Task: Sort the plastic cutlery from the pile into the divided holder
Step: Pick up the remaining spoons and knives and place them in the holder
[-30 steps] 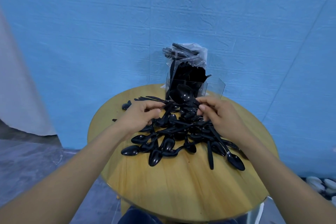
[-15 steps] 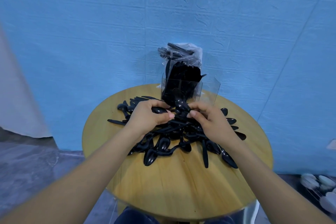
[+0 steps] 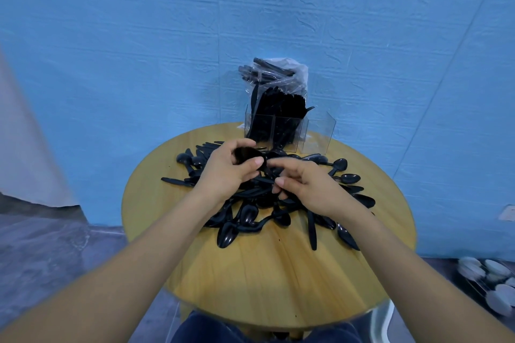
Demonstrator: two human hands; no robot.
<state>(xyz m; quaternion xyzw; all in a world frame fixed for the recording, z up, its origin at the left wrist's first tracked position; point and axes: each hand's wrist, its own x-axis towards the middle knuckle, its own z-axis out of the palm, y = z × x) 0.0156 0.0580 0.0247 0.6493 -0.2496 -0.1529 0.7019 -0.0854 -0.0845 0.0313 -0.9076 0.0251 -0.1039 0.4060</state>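
A pile of black plastic cutlery (image 3: pixel 250 217), mostly spoons, lies across the middle of a round wooden table (image 3: pixel 264 281). Behind it stands a clear divided holder (image 3: pixel 317 133); its left compartments hold upright black cutlery, its right compartment looks bare. My left hand (image 3: pixel 231 172) is raised over the pile and grips a black spoon (image 3: pixel 245 154) between curled fingers and thumb. My right hand (image 3: pixel 309 189) hovers beside it, its fingers pinching black cutlery at the top of the pile.
A clear plastic bag of black cutlery (image 3: pixel 276 72) sits on top of the holder against the blue wall. White dishes on a rack (image 3: pixel 490 284) lie on the floor at the lower right. The table's near half is bare wood.
My left hand has lifted a spoon up off the pile. My right hand has drawn slightly back towards me. The view has shifted a little.
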